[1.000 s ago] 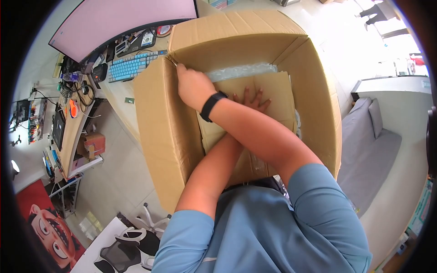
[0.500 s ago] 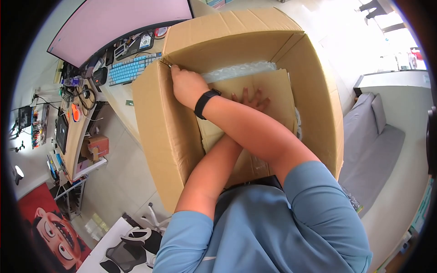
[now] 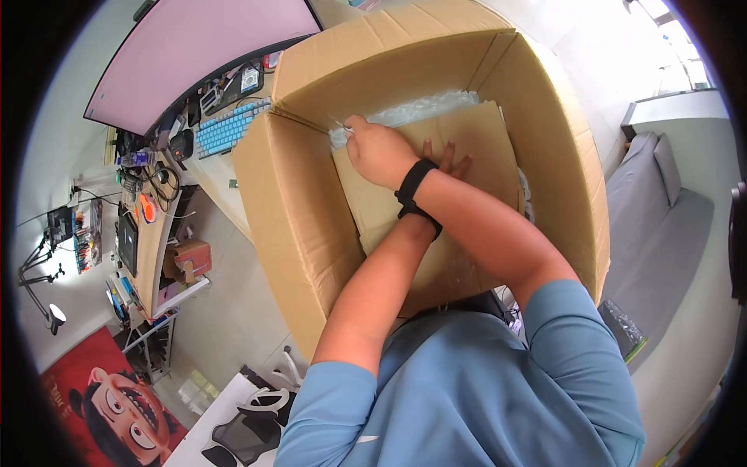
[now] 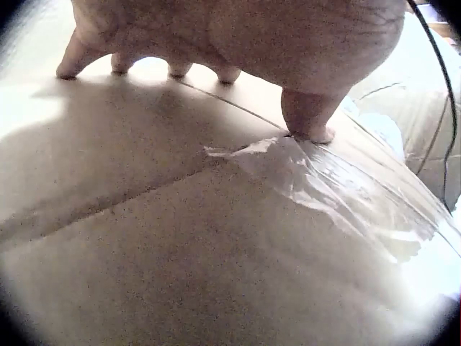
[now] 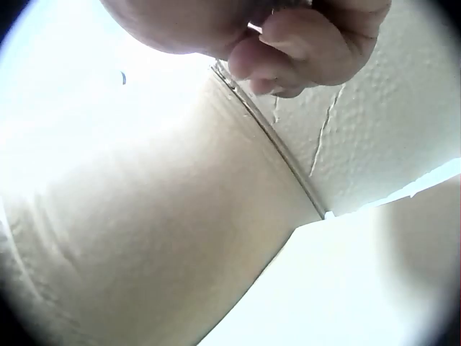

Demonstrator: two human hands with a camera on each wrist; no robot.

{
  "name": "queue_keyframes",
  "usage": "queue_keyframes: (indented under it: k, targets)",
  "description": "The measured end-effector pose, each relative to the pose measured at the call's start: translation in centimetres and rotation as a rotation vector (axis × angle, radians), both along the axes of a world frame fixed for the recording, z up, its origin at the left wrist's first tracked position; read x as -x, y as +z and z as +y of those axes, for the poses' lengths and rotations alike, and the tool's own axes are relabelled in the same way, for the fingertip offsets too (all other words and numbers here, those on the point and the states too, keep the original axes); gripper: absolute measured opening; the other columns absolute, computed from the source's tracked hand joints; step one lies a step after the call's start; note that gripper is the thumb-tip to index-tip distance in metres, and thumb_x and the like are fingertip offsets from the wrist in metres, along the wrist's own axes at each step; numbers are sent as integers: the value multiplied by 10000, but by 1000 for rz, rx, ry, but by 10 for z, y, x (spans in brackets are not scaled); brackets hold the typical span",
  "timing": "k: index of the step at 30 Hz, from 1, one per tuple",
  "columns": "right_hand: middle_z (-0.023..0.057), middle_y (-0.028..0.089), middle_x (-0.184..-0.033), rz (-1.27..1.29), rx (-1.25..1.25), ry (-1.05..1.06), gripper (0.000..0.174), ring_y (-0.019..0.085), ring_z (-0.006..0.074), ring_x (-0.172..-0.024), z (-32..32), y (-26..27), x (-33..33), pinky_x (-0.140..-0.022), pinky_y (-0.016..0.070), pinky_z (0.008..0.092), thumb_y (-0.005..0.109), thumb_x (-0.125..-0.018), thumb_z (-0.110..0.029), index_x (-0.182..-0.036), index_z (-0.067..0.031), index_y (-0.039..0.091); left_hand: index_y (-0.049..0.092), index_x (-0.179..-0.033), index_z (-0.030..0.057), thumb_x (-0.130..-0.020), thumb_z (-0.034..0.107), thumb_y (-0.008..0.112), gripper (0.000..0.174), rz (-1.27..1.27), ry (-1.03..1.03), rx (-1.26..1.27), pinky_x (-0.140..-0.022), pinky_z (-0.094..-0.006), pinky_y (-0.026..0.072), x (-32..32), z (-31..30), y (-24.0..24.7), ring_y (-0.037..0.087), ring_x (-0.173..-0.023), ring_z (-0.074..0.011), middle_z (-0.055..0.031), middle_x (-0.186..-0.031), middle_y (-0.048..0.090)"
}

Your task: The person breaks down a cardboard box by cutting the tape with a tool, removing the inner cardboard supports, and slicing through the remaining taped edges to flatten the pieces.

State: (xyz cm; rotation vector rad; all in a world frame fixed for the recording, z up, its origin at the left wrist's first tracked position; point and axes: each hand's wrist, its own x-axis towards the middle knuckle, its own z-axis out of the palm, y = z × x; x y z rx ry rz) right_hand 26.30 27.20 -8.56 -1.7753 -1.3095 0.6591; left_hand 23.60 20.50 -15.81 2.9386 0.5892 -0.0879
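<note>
Inside a large open carton (image 3: pixel 556 171), a folded cardboard sheet (image 3: pixel 486 136) lies over bubble wrap (image 3: pixel 424 107). My left hand (image 3: pixel 448 158) presses on the sheet with straight, spread fingers, its palm hidden beneath the crossing right arm. In the left wrist view, its thumb touches the sheet beside a strip of clear tape (image 4: pixel 310 180). Over the sheet's far left part, my right hand (image 3: pixel 381 154) has its fingers curled round a thin, pale, pointed tool (image 3: pixel 337 123), mostly hidden in the grip. The carton's corner seam (image 5: pixel 277 148) runs below those fingers in the right wrist view.
Left of the carton is a desk (image 3: pixel 206 175) with a blue keyboard (image 3: pixel 232 128) and a curved monitor (image 3: pixel 206 58). A grey sofa (image 3: pixel 661 226) is on the right. A mesh chair (image 3: pixel 249 436) stands at lower left.
My right hand has moved from the carton's far left corner rightward, over the cardboard sheet. The left hand stays pressed on the sheet. The head view has shifted slightly.
</note>
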Motion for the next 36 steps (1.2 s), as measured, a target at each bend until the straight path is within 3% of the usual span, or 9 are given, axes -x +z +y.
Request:
queue_keyframes:
  k: [4, 6, 7, 9, 11, 16, 22, 30, 36]
  targets:
    - [236, 655, -777, -52, -56, 13, 219, 650, 392, -721, -11, -2, -24, -670, 518, 482, 485, -966, -157, -1081, 2, 584, 356, -1515, 252, -904, 539, 496, 689, -203, -104, 120, -1104, -740, 143, 6, 3, -63, 194, -1466, -454, -108, -1609, 257]
    - [174, 638, -746, 101, -102, -102, 210, 629, 321, -672, -31, -16, -48, -630, 509, 430, 485, -969, -163, -1063, -3, 584, 363, -1514, 182, -876, 537, 547, 753, -543, 222, 1431, -1118, -733, 45, 8, 1, -70, 113, -1499, -412, -110, -1607, 256]
    - [111, 621, -715, 269, -164, -195, 203, 608, 249, -623, -42, -21, -62, -590, 500, 379, 485, -973, -170, -1046, -9, 585, 363, -1514, 182, -876, 537, 547, 753, -544, 198, 1447, -1118, -733, 45, 8, 2, -55, 113, -1499, -412, -110, -1607, 256]
    - [0, 522, -681, 577, 13, -335, 184, 489, 133, -564, -68, -23, -95, -512, 418, 297, 490, -972, -179, -999, -28, 592, 383, -1509, 189, -825, 519, 630, 798, 62, 94, 254, -1123, -719, -7, 7, 6, 1, 42, -1511, -402, -99, -1615, 241]
    - [-23, 462, -649, 1189, 136, -612, 167, 420, 112, -527, -90, -34, -126, -466, 343, 276, 493, -977, -184, -999, -54, 596, 412, -1498, 239, -761, 511, 713, 842, 87, 96, 312, -1123, -713, -28, 3, 4, 22, 26, -1512, -400, -93, -1629, 209]
    - [-31, 431, -635, 1202, 23, -688, 197, 346, 81, -477, -87, -69, -157, -422, 268, 246, 482, -997, -204, -1056, -44, 581, 390, -1510, 304, -678, 588, 774, 960, 99, 149, 315, -1132, -702, -31, -4, -1, 36, 9, -1509, -402, -68, -1648, 154]
    - [-10, 452, -640, 1321, -65, -680, 195, 357, 92, -446, -67, -104, -171, -397, 258, 254, 446, -1011, -210, -1058, -51, 548, 461, -1471, 182, -682, 632, 757, 955, 420, 113, 135, -1094, -707, 231, -35, -11, 52, 96, -1458, -539, -174, -1626, 172]
    - [34, 484, -556, 1365, -20, -768, 215, 406, 178, -383, -39, -134, -182, -367, 296, 334, 436, -977, -197, -1029, -96, 619, 442, -1485, 150, -776, 693, 641, 914, 423, 92, 97, -1110, -685, 234, -39, -16, 51, 74, -1453, -555, -189, -1621, 170]
    - [71, 582, -620, 1400, -15, -845, 238, 506, 231, -422, -32, -153, -186, -391, 361, 364, 458, -962, -200, -972, -131, 686, 224, -1576, 148, -813, 709, 590, 1015, 630, 78, 121, -1113, -696, 199, -47, -16, 56, 31, -1458, -557, -159, -1647, 89]
